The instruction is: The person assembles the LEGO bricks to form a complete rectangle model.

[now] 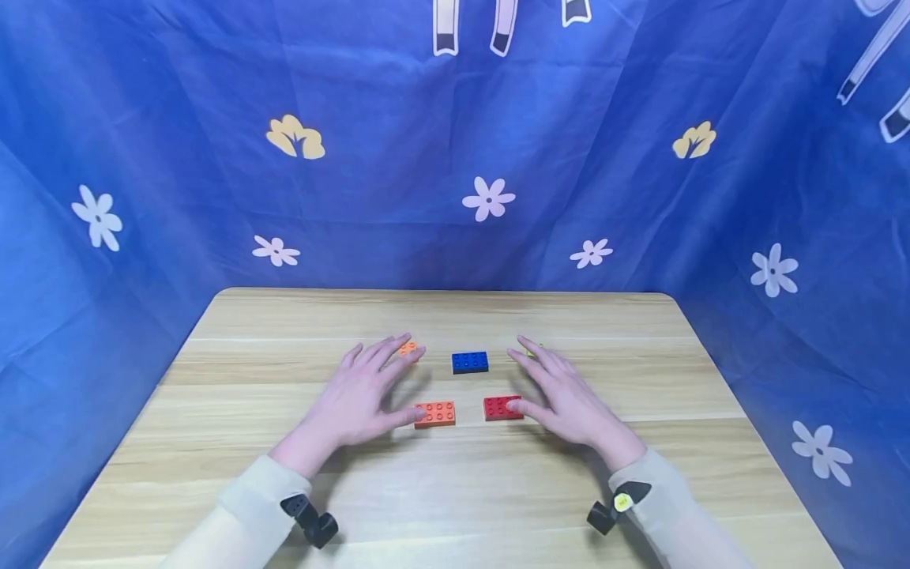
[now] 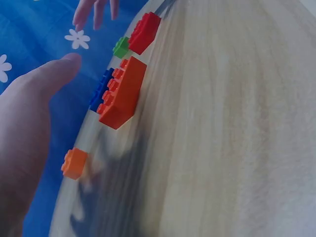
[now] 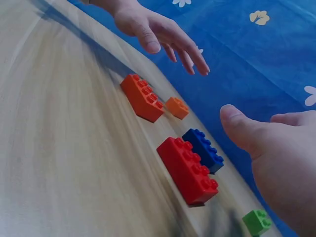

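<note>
My left hand (image 1: 361, 393) hovers above the table with its fingers spread and holds nothing. Below its thumb lies a long orange-red brick (image 1: 436, 414), and a small orange brick (image 2: 74, 163) shows under its fingertips. Fingers apart and holding nothing, my right hand (image 1: 565, 395) is raised over the table on the other side. Its thumb overlaps the red brick (image 3: 186, 171) in the head view. A small green brick (image 3: 256, 222) is mostly hidden behind the right fingers there. Between the two hands, farther back, sits a blue brick (image 1: 470, 362).
The wooden table (image 1: 455, 506) has rounded back corners. Blue cloth (image 1: 384, 205) with white flowers hangs behind it and along both sides. A small black camera is strapped to each wrist, over pale sleeves (image 1: 657, 494).
</note>
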Motion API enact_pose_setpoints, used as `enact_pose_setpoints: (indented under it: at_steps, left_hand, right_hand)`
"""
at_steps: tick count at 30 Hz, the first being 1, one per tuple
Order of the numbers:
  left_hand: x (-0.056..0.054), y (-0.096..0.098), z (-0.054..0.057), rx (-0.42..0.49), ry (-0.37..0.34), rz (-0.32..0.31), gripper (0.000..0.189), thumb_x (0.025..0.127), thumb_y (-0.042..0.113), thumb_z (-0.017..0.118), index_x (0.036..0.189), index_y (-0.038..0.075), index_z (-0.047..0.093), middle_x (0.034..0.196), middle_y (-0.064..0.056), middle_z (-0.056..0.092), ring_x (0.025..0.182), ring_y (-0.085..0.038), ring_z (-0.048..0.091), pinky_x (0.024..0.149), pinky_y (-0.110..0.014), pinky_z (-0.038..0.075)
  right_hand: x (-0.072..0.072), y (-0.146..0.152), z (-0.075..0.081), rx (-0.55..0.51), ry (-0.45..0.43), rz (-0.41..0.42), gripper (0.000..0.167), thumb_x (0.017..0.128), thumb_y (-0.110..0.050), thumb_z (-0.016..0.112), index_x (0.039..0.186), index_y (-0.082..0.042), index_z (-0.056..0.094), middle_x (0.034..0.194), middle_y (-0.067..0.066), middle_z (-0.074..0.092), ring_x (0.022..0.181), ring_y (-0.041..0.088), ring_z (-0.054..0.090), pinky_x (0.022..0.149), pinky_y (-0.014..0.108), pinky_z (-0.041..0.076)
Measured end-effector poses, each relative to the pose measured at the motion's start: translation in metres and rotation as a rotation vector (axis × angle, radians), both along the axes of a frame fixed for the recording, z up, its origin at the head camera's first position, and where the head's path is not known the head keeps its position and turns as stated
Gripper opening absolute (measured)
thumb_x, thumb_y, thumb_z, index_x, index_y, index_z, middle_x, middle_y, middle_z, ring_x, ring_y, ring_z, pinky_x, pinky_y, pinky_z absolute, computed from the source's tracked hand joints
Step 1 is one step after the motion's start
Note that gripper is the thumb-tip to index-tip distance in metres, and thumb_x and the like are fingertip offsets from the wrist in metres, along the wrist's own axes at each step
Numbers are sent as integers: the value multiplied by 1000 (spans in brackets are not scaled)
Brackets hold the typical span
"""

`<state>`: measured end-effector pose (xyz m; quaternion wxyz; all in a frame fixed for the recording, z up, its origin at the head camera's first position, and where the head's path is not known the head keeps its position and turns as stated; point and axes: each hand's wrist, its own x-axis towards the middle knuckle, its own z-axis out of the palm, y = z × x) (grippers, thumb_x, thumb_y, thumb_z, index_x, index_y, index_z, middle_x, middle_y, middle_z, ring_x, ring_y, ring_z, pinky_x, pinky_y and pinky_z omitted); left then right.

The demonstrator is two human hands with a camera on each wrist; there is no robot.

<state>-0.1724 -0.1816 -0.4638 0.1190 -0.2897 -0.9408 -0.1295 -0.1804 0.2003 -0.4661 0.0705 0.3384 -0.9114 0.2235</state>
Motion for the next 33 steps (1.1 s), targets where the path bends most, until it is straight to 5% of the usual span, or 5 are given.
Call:
enact_pose_setpoints:
  at_steps: [10,24,33]
  left_hand:
    - [2,5,-13,71,-72,-45,90,88,76,69,160,25,47,164,-8,43,146,-37,44,118,-66,31]
    - [5,15,-31,309,-302,-115,70,90,58,80,143,16,66,145,-2,63,134,-25,58,114,-50,45]
    - [4,15,-39,370,-281,-136,52,92,45,84,131,12,74,127,3,71,120,-19,66,106,-44,52]
  right_hand:
    - [-1,-3,-16,-89,-89,30,79,100,-56,68,165,-20,39,169,5,35,153,37,34,120,60,32]
    - [0,-9,-38,-252,-169,74,53,99,-35,78,140,-4,67,145,3,62,135,23,57,114,46,45]
    - [1,-13,-44,-281,-145,77,38,98,-25,79,129,-4,73,131,0,69,123,21,65,107,47,51]
